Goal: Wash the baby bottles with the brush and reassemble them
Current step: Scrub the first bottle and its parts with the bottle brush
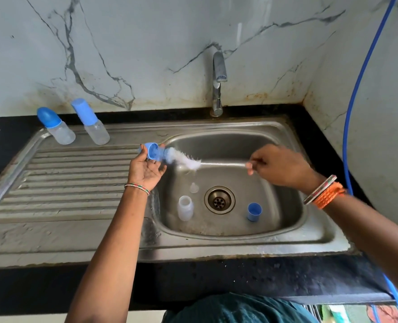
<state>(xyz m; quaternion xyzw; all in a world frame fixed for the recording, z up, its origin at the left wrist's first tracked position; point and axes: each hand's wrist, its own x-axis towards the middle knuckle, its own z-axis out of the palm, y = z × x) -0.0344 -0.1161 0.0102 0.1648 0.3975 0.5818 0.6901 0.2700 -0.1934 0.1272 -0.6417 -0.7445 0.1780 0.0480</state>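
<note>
A small blue bottle collar [151, 153] was held up over the sink's left rim, where the ribbed drainboard [72, 180] meets the basin [275, 220], its open side turned toward the camera and its plastic glossy and wet. The left hand [145, 170] pinched it between thumb and fingertips, palm up, a beaded bangle at the wrist. The white bristled head of a bottle brush [184, 160] sat against the collar, blurred with motion, its thin pale handle running level to the right across the basin. The right hand [277, 165] gripped the handle's end with curled fingers, an orange band and bangles on that wrist.

Below in the basin, a clear uncapped bottle body [185, 208] stood upright to the left of the drain [219, 200], a clear teat [194, 187] lay just behind it, and a blue cap [254, 212] stood mouth up to the right of the drain, near the basin's right wall. At the far left corner of the drainboard two assembled bottles stood side by side: one with a rounded blue cap [56, 126] nearer the left edge and one with a taller straight cap [91, 122] just to its right. A chrome tap [218, 82] rose behind the basin against a veined marble wall, no water visible from its spout. A blue hose [356, 94] hung down the right wall past the black counter [216, 278]
</note>
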